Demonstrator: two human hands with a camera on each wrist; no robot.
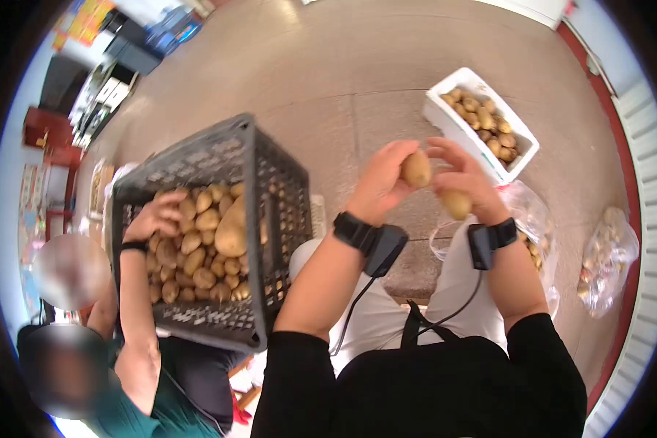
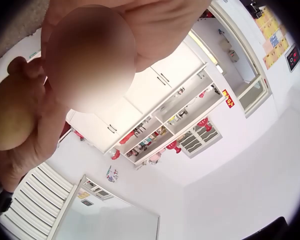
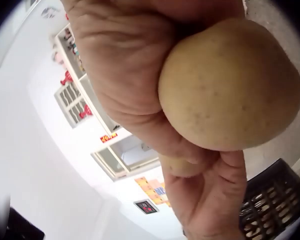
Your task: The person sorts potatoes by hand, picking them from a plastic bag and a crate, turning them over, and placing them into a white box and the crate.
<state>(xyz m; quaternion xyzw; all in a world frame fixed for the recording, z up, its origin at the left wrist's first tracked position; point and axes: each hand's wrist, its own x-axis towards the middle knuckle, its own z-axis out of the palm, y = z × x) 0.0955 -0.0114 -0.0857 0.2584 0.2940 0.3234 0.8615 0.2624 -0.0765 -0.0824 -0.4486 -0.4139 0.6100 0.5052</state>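
Observation:
In the head view the left hand (image 1: 383, 179) holds a potato (image 1: 416, 169) between thumb and fingers. Close beside it, the right hand (image 1: 469, 182) grips a second potato (image 1: 456, 204) against its palm, its fingers reaching toward the first potato. The right wrist view has this second potato (image 3: 230, 85) large in the right hand (image 3: 125, 65), with part of the other potato (image 3: 182, 166) behind it at the left hand (image 3: 210, 200). A blurred round patch covers part of the left wrist view, where the right hand's potato (image 2: 12, 112) shows at the left.
A black crate (image 1: 252, 241) of potatoes stands at the left, with another person's hand (image 1: 157, 217) in it. Beyond the hands, a white foam box (image 1: 445, 124) holds potatoes. Plastic bags (image 1: 607, 263) lie on the floor (image 1: 328, 73) at the right.

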